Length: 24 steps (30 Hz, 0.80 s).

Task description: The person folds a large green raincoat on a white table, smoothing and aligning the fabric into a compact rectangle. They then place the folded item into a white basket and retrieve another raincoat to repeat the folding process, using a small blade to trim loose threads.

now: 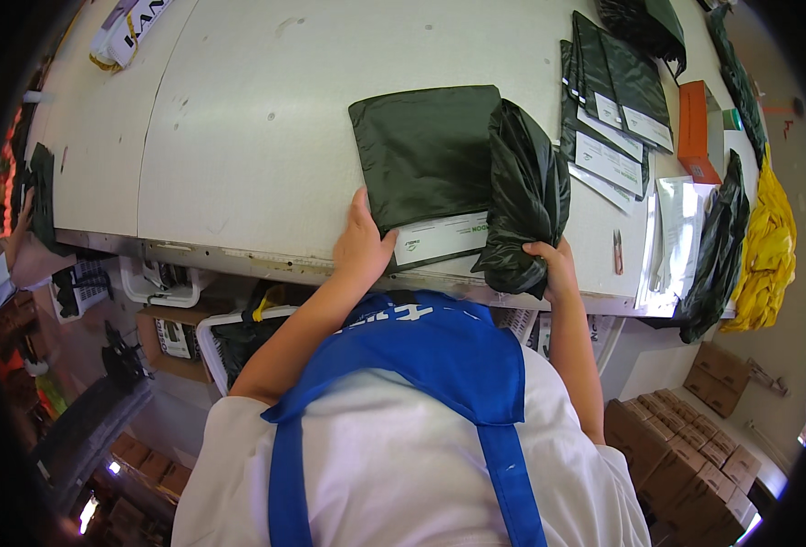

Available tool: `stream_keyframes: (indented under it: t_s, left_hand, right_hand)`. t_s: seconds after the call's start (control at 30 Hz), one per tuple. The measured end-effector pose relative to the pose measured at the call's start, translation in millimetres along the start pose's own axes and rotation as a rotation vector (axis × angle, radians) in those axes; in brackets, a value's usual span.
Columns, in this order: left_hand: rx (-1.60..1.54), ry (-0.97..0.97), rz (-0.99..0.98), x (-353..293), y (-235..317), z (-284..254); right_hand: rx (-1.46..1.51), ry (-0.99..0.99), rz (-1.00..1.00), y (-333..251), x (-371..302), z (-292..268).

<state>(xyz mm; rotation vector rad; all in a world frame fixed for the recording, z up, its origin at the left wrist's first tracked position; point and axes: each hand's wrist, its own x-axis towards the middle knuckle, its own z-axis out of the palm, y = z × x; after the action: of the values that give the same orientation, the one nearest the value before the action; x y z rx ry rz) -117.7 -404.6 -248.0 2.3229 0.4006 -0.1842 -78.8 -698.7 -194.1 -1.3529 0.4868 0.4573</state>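
Observation:
On the table in front of me lies a dark green piece of shiny folded fabric [430, 150], its left part flat and square. A white printed card [439, 239] shows along its near edge. My left hand [364, 239] grips the near left corner, thumb by the card and fingers along the side edge. On the right, a loose bunched flap [526, 201] of the same fabric covers the card's right end. My right hand [552, 266] pinches the near end of this flap, its fingers partly hidden.
Several folded dark green packets [617, 91] with white cards overlap at the right. Beyond them are an orange box [697, 132], clear plastic sleeves [676, 228] and yellow fabric [766, 255]. A small snipping tool [617, 252] lies near the table edge. Another person's arm [22, 237] shows far left.

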Motion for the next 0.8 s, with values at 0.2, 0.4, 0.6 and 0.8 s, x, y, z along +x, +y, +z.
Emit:
stream_keyframes:
  t_s: [0.2, 0.4, 0.6, 0.8]
  left_hand:
    - [0.308, -0.107, 0.906, 29.9, 3.5, -1.3]
    - [0.425, -0.158, 0.926, 51.9, 8.9, 0.7]
    - [0.124, -0.034, 0.938, 77.6, 42.2, -32.7]
    - [0.036, -0.113, 0.930, 81.0, 43.3, -63.4]
  right_hand:
    - [-0.184, -0.045, -0.011, -2.8, -1.6, -3.6]
    - [-0.686, -0.343, -0.003, -51.5, -31.2, -23.2]
    - [-0.909, -0.608, 0.115, -55.8, -19.5, -5.4]
    - [-0.770, -0.055, 0.062, -44.6, -12.0, 2.0]
